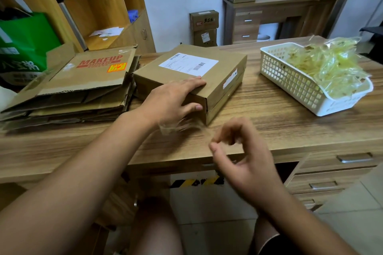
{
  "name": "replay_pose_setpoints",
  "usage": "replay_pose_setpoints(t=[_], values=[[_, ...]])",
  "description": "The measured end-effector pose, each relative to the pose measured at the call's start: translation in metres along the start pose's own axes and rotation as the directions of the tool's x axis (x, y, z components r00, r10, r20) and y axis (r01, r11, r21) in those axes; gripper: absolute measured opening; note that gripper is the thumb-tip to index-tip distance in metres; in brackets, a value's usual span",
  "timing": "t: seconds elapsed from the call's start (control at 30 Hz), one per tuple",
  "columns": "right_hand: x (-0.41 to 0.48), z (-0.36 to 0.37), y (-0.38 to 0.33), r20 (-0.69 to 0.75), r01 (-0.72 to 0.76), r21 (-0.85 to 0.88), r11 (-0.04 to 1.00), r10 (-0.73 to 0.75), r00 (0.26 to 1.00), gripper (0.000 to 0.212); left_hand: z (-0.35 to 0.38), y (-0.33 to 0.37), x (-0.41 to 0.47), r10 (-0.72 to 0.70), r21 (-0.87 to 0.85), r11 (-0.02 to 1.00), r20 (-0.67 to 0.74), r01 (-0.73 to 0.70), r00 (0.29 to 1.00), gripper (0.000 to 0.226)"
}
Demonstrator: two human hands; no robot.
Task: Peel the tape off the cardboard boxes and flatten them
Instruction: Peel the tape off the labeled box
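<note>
Clear tape [176, 127], motion-blurred, stretches from box [219, 77] to pinching right hand [246, 159].

Box [190, 72] mid-desk [269, 109]; flattened stack [78, 87] left; basket [290, 80] right.

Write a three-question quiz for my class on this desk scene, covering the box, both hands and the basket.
1. True or false: the labelled box is already flattened.
2. What fills the white basket? A) peeled tape B) scissors C) folded boxes
3. Fill the gap: the left hand presses on the box's near corner while the right hand pinches a strip of ____.

Key
1. False: it stands as a closed box.
2. A
3. clear tape
</note>
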State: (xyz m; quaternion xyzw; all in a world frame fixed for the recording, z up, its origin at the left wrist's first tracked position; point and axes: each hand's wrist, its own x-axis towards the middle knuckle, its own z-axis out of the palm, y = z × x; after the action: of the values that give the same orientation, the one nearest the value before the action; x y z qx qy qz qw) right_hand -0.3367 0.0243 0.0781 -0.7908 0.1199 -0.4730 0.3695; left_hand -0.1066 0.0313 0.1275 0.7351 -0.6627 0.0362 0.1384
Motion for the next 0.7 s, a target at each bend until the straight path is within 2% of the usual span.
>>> replay_pose_setpoints(t=[0.13,0.23,0.3,0.37,0.43,0.5,0.57,0.7], values=[[0.019,-0.019,0.012,-0.01,-0.135,0.108,0.985,0.137,0.991,0.01,-0.005,0.002,-0.005,0.013,-0.048,0.999,0.013,-0.013,1.0,0.064],[0.029,-0.029,0.017,0.035,-0.215,0.18,0.96,0.212,0.977,0.011,-0.005,0.005,-0.012,0.021,-0.155,0.988,0.018,-0.018,1.0,0.06],[0.034,-0.034,0.019,0.056,-0.257,0.208,0.944,0.251,0.966,0.01,-0.004,0.011,-0.018,0.002,-0.265,0.964,-0.072,-0.021,0.997,0.048],[0.037,-0.037,0.021,0.064,-0.277,0.214,0.937,0.269,0.961,0.01,-0.001,0.019,-0.025,-0.014,-0.371,0.926,-0.226,-0.072,0.974,0.033],[0.039,-0.037,0.022,0.068,-0.29,0.224,0.93,0.282,0.957,0.01,0.001,0.028,-0.033,-0.053,-0.495,0.861,-0.323,-0.121,0.945,0.029],[0.04,-0.036,0.024,0.075,-0.306,0.231,0.924,0.297,0.952,0.011,0.004,0.039,-0.04,-0.112,-0.642,0.761,-0.274,-0.095,0.955,0.032],[0.04,-0.034,0.024,0.095,-0.322,0.233,0.918,0.308,0.946,0.01,0.009,0.049,-0.045,-0.126,-0.714,0.696,-0.219,-0.071,0.968,0.032],[0.041,-0.032,0.024,0.178,-0.352,0.229,0.908,0.317,0.932,0.015,0.014,0.06,-0.049,-0.136,-0.73,0.679,-0.225,-0.075,0.965,0.042]])
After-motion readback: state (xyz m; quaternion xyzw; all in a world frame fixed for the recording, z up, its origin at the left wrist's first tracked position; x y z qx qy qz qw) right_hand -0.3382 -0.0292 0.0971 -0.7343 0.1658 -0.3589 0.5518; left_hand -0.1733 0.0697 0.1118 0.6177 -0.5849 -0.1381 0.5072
